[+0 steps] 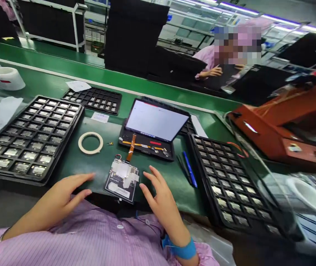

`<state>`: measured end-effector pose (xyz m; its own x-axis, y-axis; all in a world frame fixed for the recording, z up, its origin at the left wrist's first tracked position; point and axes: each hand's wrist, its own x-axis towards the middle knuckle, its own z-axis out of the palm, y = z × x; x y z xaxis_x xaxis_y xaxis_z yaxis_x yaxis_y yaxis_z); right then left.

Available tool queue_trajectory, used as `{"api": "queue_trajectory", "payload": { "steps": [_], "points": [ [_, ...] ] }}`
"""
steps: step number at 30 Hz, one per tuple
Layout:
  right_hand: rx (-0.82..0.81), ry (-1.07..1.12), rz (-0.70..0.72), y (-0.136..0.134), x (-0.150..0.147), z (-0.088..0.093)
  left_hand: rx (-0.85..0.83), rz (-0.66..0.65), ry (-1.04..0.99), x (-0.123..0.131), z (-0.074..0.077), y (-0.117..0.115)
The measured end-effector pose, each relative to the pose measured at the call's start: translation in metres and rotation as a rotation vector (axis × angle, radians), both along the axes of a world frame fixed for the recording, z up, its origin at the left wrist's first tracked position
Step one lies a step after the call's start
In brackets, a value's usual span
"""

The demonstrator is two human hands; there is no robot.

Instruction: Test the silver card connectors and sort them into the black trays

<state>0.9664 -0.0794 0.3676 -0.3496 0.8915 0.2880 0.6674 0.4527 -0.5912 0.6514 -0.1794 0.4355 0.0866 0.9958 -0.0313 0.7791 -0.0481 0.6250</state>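
Between my two hands lies a small black circuit assembly point(121, 180) with white labels and tape strips, close to the front edge of the bench. An orange ribbon cable point(131, 148) runs from its top to a lit screen point(156, 120) propped in a black case. My left hand point(69, 190) is left of the assembly, fingers apart and holding nothing. On the other side, my right hand point(160, 194) has its fingers spread near the assembly's right edge, apart from it. A roll of cream tape point(100, 142) lies beyond my left hand.
Black trays with small metallic parts stand at left point(30, 136) and right point(230, 181); another tray point(94, 100) lies behind. Blue tweezers point(190, 169) lie beside the right tray. An orange-red machine point(282, 125) stands at far right. Across the bench sits a co-worker point(209, 59).
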Motion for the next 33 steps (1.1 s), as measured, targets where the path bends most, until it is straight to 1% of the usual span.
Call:
{"api": "queue_trajectory", "payload": {
  "steps": [3,5,7,9,11,14,16,17,20,24,26,28,29,31,33],
  "points": [
    [0.103,-0.053,-0.063,0.025,-0.017,-0.010,0.288,0.119,0.242,-0.025,-0.007,0.011],
    [0.149,-0.128,-0.106,0.033,-0.026,-0.019,0.429,0.158,0.397,-0.035,-0.010,0.019],
    [0.145,-0.192,-0.122,0.034,-0.030,-0.027,0.510,0.159,0.497,-0.036,-0.013,0.028],
    [0.118,-0.218,-0.134,0.031,-0.031,-0.031,0.540,0.124,0.528,-0.028,-0.018,0.040],
    [0.100,-0.224,-0.149,0.029,-0.030,-0.032,0.508,0.103,0.537,-0.015,-0.023,0.056],
    [0.105,-0.225,-0.166,0.029,-0.029,-0.030,0.303,0.155,0.576,0.005,-0.027,0.083],
    [0.109,-0.217,-0.183,0.029,-0.029,-0.030,0.184,0.189,0.596,0.013,-0.026,0.097],
    [0.108,-0.210,-0.186,0.029,-0.029,-0.030,0.156,0.196,0.600,0.016,-0.024,0.103],
    [0.079,-0.170,-0.176,0.029,-0.028,-0.030,0.133,0.224,0.604,0.023,-0.012,0.112],
    [0.008,-0.099,-0.140,0.027,-0.022,-0.031,0.124,0.265,0.595,0.039,0.016,0.121],
    [-0.022,-0.051,-0.118,0.027,-0.019,-0.031,0.129,0.281,0.595,0.049,0.030,0.136],
    [-0.047,0.013,-0.102,0.026,-0.016,-0.031,0.134,0.301,0.601,0.056,0.038,0.161],
    [-0.055,0.045,-0.097,0.026,-0.014,-0.030,0.136,0.310,0.602,0.058,0.040,0.177],
    [-0.064,0.106,-0.094,0.026,-0.013,-0.030,0.138,0.314,0.599,0.058,0.037,0.212],
    [-0.065,0.160,-0.094,0.026,-0.012,-0.029,0.137,0.303,0.583,0.056,0.029,0.246]
  ]
}}
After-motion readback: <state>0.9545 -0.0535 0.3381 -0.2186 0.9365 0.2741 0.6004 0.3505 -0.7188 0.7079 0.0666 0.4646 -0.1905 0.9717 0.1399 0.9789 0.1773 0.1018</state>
